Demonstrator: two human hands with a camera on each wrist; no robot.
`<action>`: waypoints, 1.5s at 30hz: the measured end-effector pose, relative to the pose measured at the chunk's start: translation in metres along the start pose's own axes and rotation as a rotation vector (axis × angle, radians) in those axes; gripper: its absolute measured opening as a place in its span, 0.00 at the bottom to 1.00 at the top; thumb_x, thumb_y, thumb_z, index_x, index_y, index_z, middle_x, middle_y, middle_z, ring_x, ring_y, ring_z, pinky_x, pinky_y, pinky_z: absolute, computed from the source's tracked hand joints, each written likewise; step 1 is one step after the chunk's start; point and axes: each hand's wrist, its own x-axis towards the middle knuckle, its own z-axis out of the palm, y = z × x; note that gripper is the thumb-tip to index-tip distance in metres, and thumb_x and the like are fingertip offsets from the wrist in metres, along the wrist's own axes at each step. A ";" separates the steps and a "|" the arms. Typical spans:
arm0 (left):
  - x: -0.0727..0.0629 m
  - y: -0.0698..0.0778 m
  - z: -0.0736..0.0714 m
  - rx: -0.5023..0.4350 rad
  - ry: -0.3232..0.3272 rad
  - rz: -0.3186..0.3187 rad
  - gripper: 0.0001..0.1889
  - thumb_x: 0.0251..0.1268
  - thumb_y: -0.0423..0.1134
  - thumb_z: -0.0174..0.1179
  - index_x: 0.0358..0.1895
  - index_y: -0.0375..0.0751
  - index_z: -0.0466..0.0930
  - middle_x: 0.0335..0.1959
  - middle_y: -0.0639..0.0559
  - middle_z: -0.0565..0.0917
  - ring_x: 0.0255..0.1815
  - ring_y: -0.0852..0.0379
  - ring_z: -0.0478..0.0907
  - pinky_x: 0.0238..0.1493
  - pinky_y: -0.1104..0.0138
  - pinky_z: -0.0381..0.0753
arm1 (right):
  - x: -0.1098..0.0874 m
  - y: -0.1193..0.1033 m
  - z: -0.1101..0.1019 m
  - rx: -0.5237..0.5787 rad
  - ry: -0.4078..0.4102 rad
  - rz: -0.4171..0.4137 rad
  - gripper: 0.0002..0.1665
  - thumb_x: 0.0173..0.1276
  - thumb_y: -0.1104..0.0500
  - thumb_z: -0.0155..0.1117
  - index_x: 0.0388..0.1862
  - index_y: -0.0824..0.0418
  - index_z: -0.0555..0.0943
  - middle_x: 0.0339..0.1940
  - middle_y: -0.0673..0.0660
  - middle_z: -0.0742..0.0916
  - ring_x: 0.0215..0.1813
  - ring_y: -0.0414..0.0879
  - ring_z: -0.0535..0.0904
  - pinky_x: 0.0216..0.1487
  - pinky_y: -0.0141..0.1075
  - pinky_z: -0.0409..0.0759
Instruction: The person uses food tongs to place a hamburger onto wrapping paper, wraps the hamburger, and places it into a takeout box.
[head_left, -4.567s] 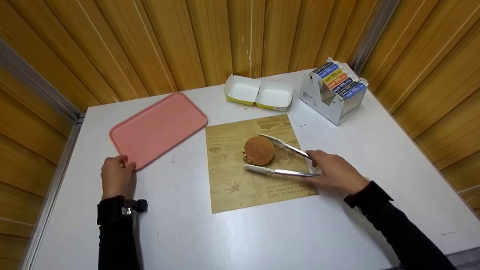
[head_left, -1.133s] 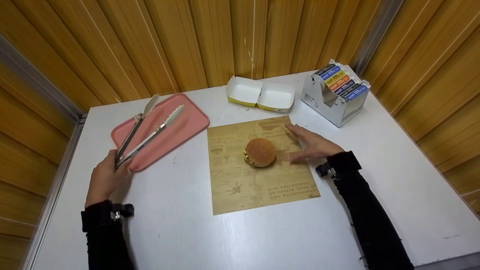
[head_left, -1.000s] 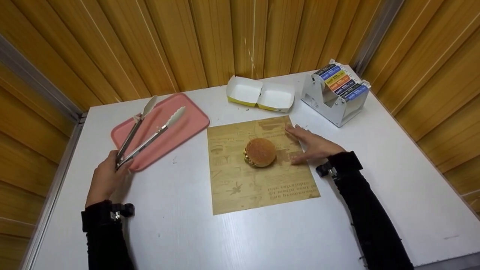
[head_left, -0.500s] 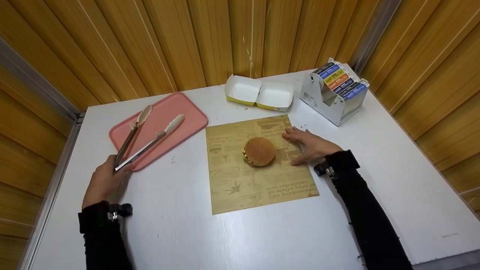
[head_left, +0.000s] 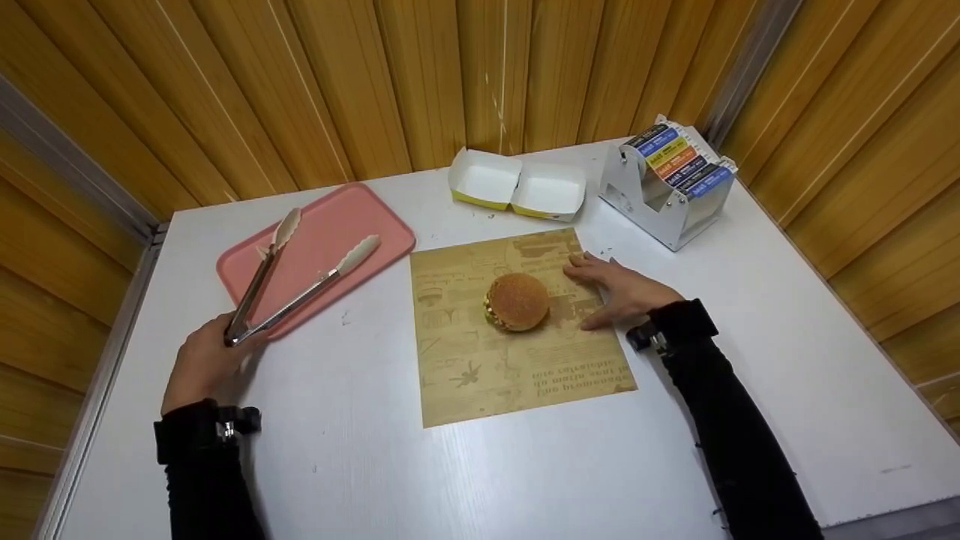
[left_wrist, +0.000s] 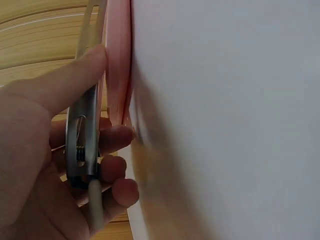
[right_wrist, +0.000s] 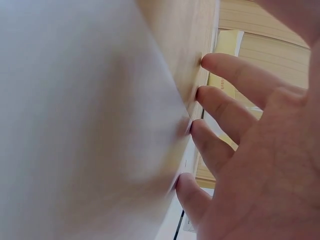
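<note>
In the head view, my left hand [head_left: 201, 364] grips the hinge end of metal tongs [head_left: 300, 298]. The tongs' arms are spread, and their pale scalloped tips lie over the pink tray [head_left: 341, 217]. Seen from the left wrist, my thumb lies along the tongs [left_wrist: 90, 112] while the other fingers curl behind them. A hamburger [head_left: 517, 301] sits on a printed brown paper sheet [head_left: 457, 375]. To its right, my right hand [head_left: 626, 291] rests on the sheet's right side with fingers spread, apart from the bun. The right wrist view shows its fingertips touching down near the paper's edge.
An unfolded burger box [head_left: 551, 189], white inside and yellow outside, stands at the back of the white table [head_left: 525, 480]. Right of it is a metal dispenser [head_left: 679, 202] with rolls of coloured labels. Wooden panel walls [head_left: 420, 82] enclose the table's back and sides.
The tongs have passed from my right hand, beside the hamburger, to my left hand, which has let go of the tray corner. Their arms now spread wider. My right hand has come onto the paper.
</note>
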 end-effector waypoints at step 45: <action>0.017 0.207 0.144 -0.030 -0.061 0.282 0.59 0.58 0.48 0.78 0.83 0.30 0.46 0.75 0.26 0.67 0.77 0.31 0.63 0.77 0.44 0.64 | 0.000 0.003 -0.001 -0.020 -0.011 -0.085 0.59 0.58 0.47 0.81 0.84 0.56 0.60 0.88 0.58 0.53 0.88 0.59 0.39 0.85 0.58 0.34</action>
